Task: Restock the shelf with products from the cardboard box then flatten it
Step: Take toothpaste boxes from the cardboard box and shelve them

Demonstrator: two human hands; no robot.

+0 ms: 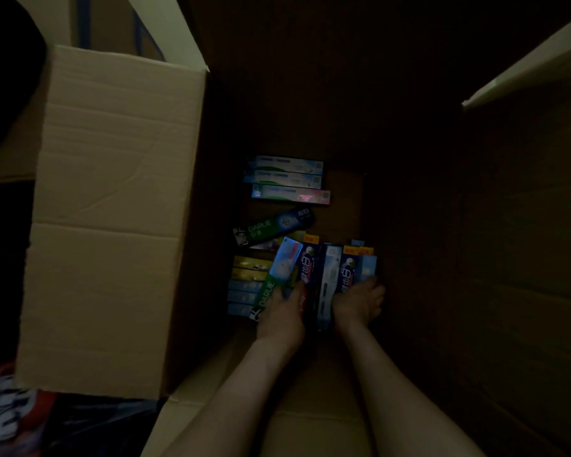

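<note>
Down at the bottom of the box (119, 225), our left hand (282, 313) closes on a tilted green carton (279, 275), its long axis running up and to the right. Our right hand (360, 303) grips the near ends of a standing bundle (338, 275), cartons pointing away from us. Beyond, another green carton (272, 227) lies slanted, and three pale cartons (285, 181) lie crosswise.

dim light all round, the far corners nearly black. a second cardboard carton (119, 24) stands behind, and crumpled red-and-white wrapping (10, 410) lies low at left.
</note>
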